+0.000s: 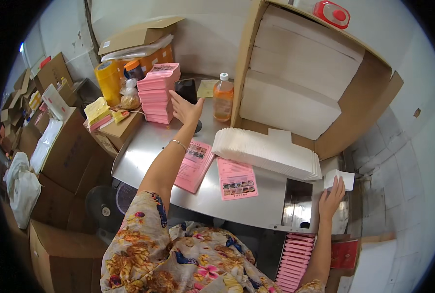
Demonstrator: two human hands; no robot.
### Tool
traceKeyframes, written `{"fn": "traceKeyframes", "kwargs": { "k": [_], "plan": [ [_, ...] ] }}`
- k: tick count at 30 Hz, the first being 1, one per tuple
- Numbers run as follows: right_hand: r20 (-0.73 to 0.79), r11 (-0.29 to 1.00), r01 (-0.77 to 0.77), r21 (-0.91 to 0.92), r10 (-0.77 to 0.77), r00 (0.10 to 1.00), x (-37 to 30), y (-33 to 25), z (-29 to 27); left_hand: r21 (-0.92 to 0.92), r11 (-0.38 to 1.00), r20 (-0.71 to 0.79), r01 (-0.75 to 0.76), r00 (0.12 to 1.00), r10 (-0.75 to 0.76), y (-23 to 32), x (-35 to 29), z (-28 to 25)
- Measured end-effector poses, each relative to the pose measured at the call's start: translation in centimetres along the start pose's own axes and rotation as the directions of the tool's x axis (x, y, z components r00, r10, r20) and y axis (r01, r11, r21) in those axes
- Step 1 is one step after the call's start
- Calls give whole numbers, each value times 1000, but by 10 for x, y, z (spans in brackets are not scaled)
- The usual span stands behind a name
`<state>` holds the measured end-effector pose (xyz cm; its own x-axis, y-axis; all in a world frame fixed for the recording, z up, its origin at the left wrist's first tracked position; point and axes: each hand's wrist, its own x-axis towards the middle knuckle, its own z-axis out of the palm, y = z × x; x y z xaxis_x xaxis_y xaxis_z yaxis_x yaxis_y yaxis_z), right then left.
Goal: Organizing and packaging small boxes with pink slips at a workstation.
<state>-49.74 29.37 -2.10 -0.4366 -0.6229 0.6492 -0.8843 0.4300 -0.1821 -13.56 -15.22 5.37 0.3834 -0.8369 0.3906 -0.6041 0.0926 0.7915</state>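
Observation:
My left hand is stretched forward with its fingers spread, at the lower edge of a black smartphone. The phone stands upright beside a tall stack of pink printed leaflets. At the right end of the table, my right hand lies with fingertips on a small white folded paper piece; its fingers are extended. Between my hands a long row of white folded papers stands on edge. Nearer me lie a pile of pink leaflets and a separate pink leaflet.
A large open carton holding white stacks stands at the back right. Beside it is a bottle of orange liquid. Yellow tape rolls stand at the back left. Pink packets fill a chute below the metal table. Cartons crowd the left.

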Motion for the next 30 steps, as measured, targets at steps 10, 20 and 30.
{"fn": "traceKeyframes", "kwargs": {
  "k": [10, 20, 30],
  "plan": [
    [-2, 1000, -13, -14, 13, 1000, -1, 3, 3, -48, 987, -85, 155, 984, -159, 14, 15, 11],
    [-7, 1000, -7, -14, 7, 1000, 0, 0, 0, -32, 990, -60, 139, 988, -141, 10, 15, 15],
    [-41, 1000, 18, 8, -18, 999, -1, 5, -1, -363, 884, -14, -293, 951, 309, -36, -131, -64]
  ]
}}
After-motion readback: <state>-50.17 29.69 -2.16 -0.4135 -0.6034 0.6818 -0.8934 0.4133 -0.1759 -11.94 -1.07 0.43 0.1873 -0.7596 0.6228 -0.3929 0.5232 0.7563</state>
